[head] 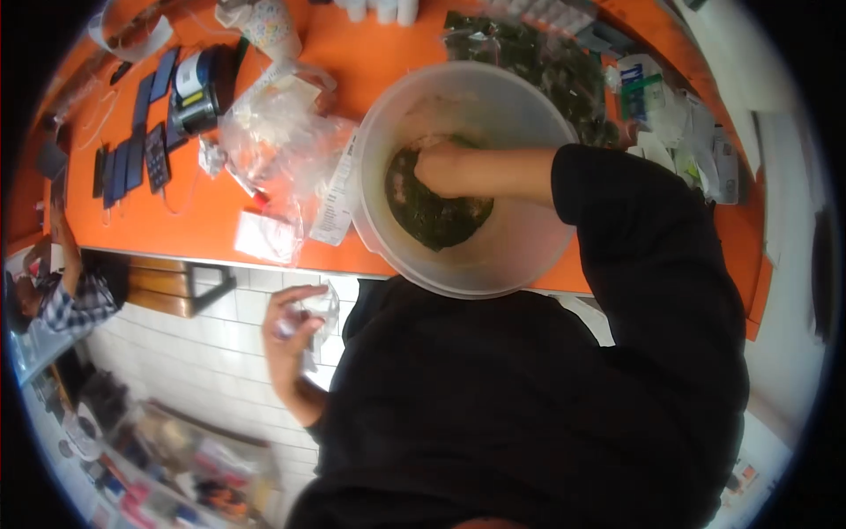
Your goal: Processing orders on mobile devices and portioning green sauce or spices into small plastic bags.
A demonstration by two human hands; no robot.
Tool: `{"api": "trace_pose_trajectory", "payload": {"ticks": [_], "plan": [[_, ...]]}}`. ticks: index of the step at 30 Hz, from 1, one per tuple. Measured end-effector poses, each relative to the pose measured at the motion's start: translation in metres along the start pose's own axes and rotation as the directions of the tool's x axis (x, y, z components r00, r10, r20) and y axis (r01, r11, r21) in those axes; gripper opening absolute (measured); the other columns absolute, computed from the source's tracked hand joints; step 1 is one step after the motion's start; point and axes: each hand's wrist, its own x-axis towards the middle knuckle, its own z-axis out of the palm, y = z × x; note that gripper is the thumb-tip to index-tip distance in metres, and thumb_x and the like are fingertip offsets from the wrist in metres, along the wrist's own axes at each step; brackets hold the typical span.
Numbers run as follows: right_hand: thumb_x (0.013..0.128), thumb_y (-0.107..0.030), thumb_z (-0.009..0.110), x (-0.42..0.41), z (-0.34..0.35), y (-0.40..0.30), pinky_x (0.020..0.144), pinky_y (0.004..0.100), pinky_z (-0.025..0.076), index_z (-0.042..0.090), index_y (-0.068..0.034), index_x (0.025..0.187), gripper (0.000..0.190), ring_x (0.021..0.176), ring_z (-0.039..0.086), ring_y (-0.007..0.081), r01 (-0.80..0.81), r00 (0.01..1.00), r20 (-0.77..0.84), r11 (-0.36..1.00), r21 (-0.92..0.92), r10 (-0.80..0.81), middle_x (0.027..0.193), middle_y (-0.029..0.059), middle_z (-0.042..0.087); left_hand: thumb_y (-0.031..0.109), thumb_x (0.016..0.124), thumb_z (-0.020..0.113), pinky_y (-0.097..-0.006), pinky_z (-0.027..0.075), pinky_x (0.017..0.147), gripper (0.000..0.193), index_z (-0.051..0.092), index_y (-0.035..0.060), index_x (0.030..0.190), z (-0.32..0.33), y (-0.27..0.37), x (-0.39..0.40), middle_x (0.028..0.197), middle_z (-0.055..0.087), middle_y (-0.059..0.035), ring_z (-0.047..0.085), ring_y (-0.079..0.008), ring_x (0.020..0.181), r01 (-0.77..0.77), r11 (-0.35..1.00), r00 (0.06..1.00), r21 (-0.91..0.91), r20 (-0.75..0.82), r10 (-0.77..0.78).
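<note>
A large translucent plastic tub (529,231) stands at the near edge of the orange counter, with a dark green mass (439,221) of what looks like leafy stuff and some pinkish bits at its bottom. My right hand (444,168) reaches down into the tub onto this mass; its fingers are hidden, so what they hold cannot be told. Left of the tub and below the counter edge, my left hand (297,324) holds a clear thin plastic bag (322,305) between thumb and fingers. Flat clear packs of dark green contents (562,82) lie behind the tub.
Crumpled clear plastic bags (284,132) and a printed paper slip (337,198) lie left of the tub. Several phones (157,159) and a card terminal (195,109) are farther left. White packets (681,119) sit at right. Another person (73,297) is at the far left.
</note>
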Motion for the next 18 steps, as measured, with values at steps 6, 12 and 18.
{"api": "trace_pose_trajectory", "payload": {"ticks": [6,12,18], "plan": [[0.096,-0.017,0.051,0.006,0.010,0.002,0.060,0.0372,0.059,0.060,0.009,0.099,0.028,0.075,0.069,0.0275,-0.319,0.947,0.307,0.392,0.863,0.094,0.087,0.0235,0.068,0.021,0.069,0.082,-0.0169,0.040,0.063,0.049,0.058,0.0004,0.107,-0.007,0.003,0.001,0.105,0.069,-0.0100,0.047,-0.0031,0.067,-0.001,0.996,0.999,-0.089,-0.043,-0.002],[0.099,-0.024,0.049,-0.036,-0.026,-0.001,0.060,0.0358,0.060,0.056,0.006,0.106,0.032,0.075,0.067,0.0229,-0.115,0.992,0.112,0.052,0.992,0.066,0.086,0.0211,0.067,0.023,0.063,0.089,-0.0316,0.051,0.081,0.064,0.052,-0.0026,0.108,-0.005,0.019,0.003,0.102,0.066,-0.0164,0.064,-0.0206,0.085,-0.275,0.835,0.954,-0.476,-0.024,0.300],[0.099,-0.027,0.053,-0.113,-0.049,0.003,0.060,0.0310,0.059,0.057,0.004,0.099,0.031,0.069,0.067,0.0182,0.198,0.937,-0.170,-0.064,0.978,0.305,0.080,0.0155,0.066,0.016,0.066,0.087,-0.0329,0.051,0.083,0.056,0.053,-0.0025,0.107,0.039,0.087,0.033,0.104,0.066,-0.0171,0.065,-0.0207,0.088,-0.208,0.835,0.949,-0.510,0.102,0.299]]}}
